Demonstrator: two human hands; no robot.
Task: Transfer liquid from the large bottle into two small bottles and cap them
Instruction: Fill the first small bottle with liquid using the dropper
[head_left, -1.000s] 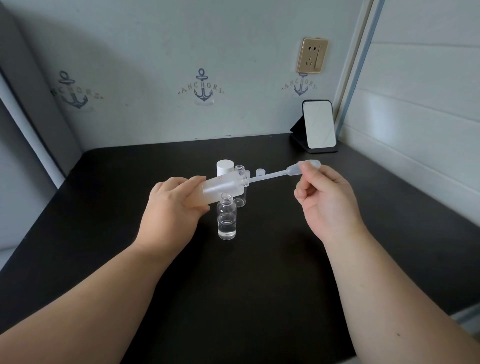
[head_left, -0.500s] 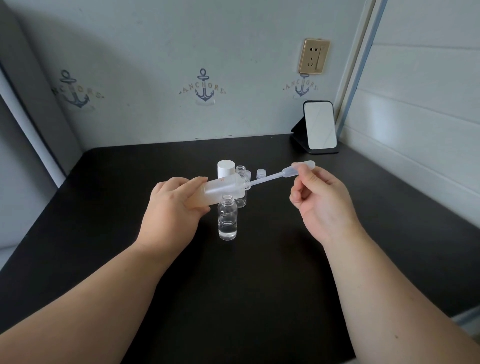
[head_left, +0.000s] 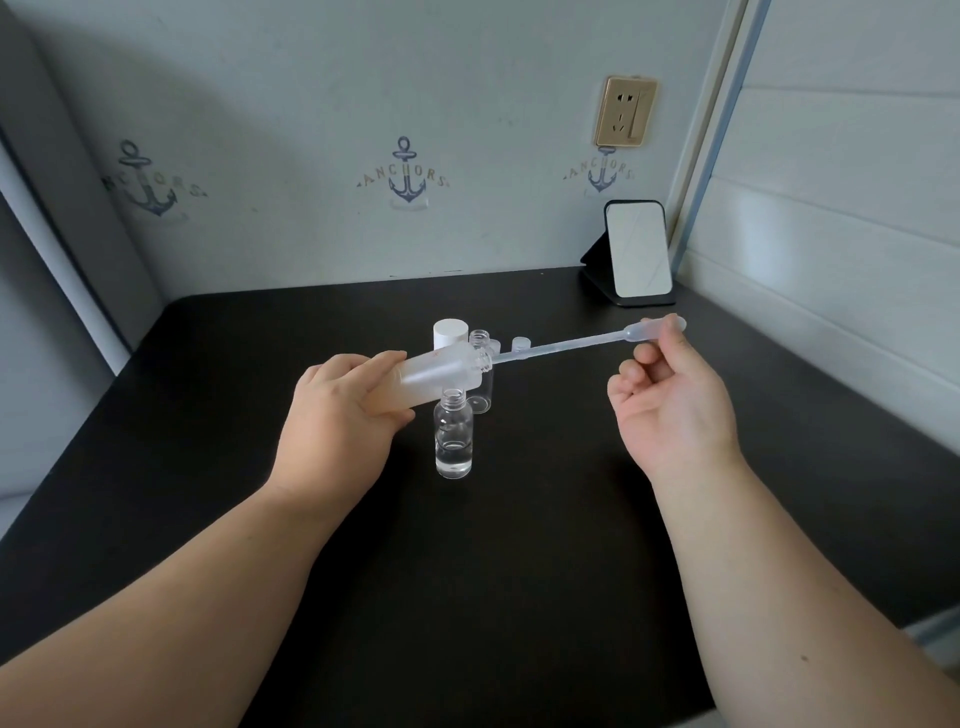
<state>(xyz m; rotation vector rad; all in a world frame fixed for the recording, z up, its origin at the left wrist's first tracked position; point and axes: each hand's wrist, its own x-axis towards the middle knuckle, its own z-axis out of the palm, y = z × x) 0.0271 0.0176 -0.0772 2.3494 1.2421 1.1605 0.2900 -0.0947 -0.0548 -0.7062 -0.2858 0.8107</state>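
Above a part-filled small bottle (head_left: 453, 434), left hand (head_left: 340, 423) grips the tilted large bottle (head_left: 434, 376), right hand (head_left: 672, 410) pinching the pipette (head_left: 571, 343).

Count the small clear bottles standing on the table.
2. One small bottle stands nearest the camera, holding some liquid, below the tilted large bottle. The other small bottle stands behind it, partly hidden by the large bottle. Both are uncapped.

Frosted matt plastic large bottle (head_left: 441, 371), clear glossy small bottle (head_left: 454, 434) at frame centre, translucent soft-plastic pipette (head_left: 582, 342), smooth white cap (head_left: 450, 334), matt black tabletop (head_left: 519, 545), brushed gold-tone socket plate (head_left: 625, 111) upper right, glossy mirror (head_left: 638, 248).
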